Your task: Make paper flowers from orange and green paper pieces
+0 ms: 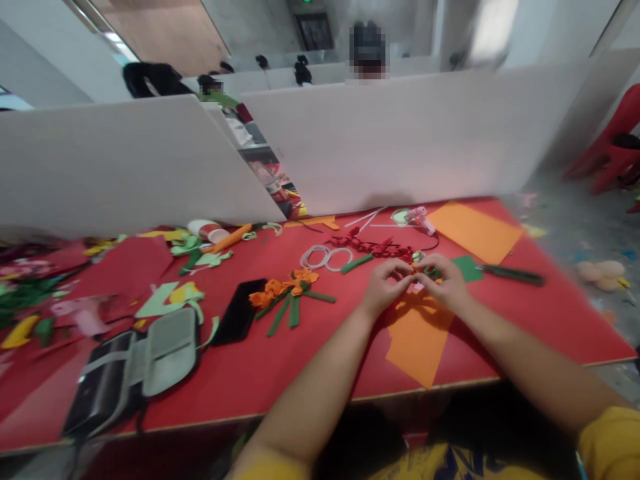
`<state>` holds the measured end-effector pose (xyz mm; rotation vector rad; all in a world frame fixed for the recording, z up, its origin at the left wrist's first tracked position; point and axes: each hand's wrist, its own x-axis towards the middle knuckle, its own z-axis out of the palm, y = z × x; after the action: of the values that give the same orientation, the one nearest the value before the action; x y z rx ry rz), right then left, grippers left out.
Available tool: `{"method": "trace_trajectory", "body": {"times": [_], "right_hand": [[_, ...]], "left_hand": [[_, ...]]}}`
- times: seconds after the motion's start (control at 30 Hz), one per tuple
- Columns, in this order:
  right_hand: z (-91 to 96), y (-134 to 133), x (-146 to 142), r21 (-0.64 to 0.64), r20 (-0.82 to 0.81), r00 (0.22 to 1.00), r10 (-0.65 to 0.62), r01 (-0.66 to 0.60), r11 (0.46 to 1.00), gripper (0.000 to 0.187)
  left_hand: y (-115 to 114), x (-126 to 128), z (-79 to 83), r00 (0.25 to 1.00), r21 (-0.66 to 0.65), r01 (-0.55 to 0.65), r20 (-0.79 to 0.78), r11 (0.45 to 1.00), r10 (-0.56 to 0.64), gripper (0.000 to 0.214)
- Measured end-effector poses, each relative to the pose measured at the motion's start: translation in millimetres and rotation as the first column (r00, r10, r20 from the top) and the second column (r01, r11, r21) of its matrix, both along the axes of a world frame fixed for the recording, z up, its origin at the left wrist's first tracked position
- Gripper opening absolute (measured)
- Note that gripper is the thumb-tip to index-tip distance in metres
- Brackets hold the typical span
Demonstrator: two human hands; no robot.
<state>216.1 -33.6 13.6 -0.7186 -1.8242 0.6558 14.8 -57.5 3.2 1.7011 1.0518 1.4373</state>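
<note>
My left hand (387,287) and my right hand (446,285) meet over the table, their fingers bent and pinched together around something small. Bits of orange and pink show between the fingertips, but the fingers hide most of it and I cannot tell its kind. Below the hands lies an orange paper sheet (417,343). Just left of them is a green paper strip (357,264), with red paper pieces (385,247) strung out behind. To the right are a green paper square (467,268) and a dark utility knife (515,274).
Orange paper flowers (273,292) with green stems lie beside a black phone (239,312). An opened zip case (170,350) sits at the left. Pink glue guns (421,219) and clear rings (316,257) lie about. White partition boards (400,147) stand along the back of the red table (310,360).
</note>
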Motion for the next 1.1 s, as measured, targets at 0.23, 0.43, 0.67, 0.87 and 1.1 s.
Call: {"method": "trace_trajectory", "body": {"times": [0.23, 0.43, 0.67, 0.87, 1.1], "right_hand": [[-0.2, 3, 3, 0.043, -0.017, 1.0, 0.004, -0.004, 0.999, 0.007], [-3.3, 1, 5, -0.004, -0.033, 0.998, -0.057, 0.057, 0.998, 0.015], [-5.2, -6, -3, -0.002, 0.011, 0.999, -0.038, 0.038, 0.999, 0.019], [-0.3, 0, -1, 0.001, 0.018, 0.999, -0.031, 0.031, 1.0, 0.011], [-0.6, 1, 1, 0.104, 0.024, 1.0, 0.018, -0.02, 0.994, 0.006]], "left_hand": [[-4, 2, 5.0, 0.998, 0.092, 0.056, -0.031, 0.994, -0.053, 0.018], [-6, 6, 2.5, 0.993, 0.035, 0.082, 0.077, 0.996, -0.085, 0.025], [-5, 10, -6.4, 0.986, -0.02, 0.031, 0.164, 0.999, -0.027, 0.031], [-6, 12, -3.7, 0.983, -0.004, -0.01, 0.183, 1.0, 0.011, 0.029], [-6, 10, -3.2, 0.984, 0.105, -0.038, 0.175, 0.994, 0.019, 0.022]]}}
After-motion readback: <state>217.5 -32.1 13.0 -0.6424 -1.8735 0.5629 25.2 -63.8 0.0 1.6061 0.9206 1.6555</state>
